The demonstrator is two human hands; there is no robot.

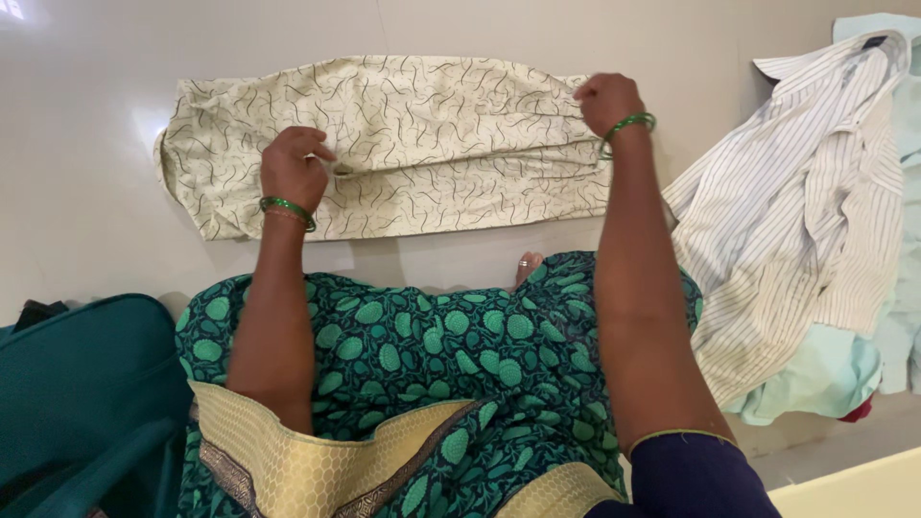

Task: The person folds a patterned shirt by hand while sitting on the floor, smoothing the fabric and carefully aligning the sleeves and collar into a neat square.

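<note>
A green bangle point(287, 207) circles the left wrist and another green bangle point(627, 125) the right; a dark blue sleeve point(693, 477) with pale edging covers the right upper arm.

Both arms stretch forward, forearms bare. Left hand point(293, 168) curls knuckles-up, fingers bent inward, thumb tucked beneath them. Right hand point(606, 99) reaches farther out, fingertips pinched together, wrist cocked just behind them. The hands sit well apart.
</note>
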